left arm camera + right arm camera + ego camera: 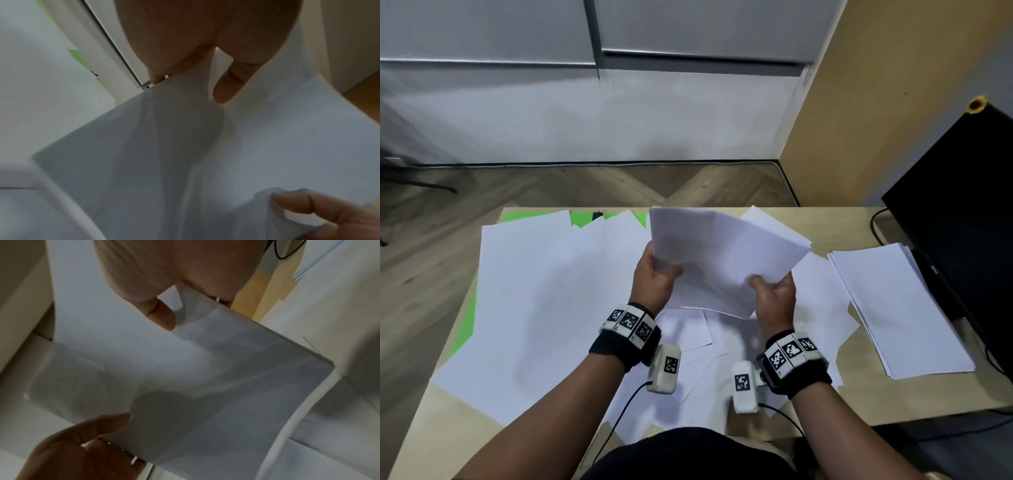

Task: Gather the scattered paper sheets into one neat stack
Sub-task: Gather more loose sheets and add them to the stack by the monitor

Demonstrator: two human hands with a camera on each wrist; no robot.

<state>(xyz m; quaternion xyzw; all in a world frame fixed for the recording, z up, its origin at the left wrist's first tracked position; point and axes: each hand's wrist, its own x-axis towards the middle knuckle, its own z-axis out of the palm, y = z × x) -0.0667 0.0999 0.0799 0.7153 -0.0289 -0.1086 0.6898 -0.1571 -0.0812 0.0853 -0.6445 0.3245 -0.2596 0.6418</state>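
Note:
A bundle of white paper sheets [719, 253] is held up above the table in both hands. My left hand [655, 277] grips its left edge, thumb on top. My right hand [774, 291] pinches its near right corner. In the left wrist view the bundle [267, 138] bends under my thumb [228, 87]. In the right wrist view the bundle [185, 369] is pinched by my right thumb [162, 316]; the left hand [82, 443] holds the opposite edge. Many loose sheets [544, 294] lie scattered over the table. A separate stack [900, 308] lies at the right.
The wooden table [859, 222] has a green mat [606, 217] under the loose sheets at the far left. A black monitor [962, 205] with cables stands at the right edge, next to the stack. Beyond the far edge is wooden floor.

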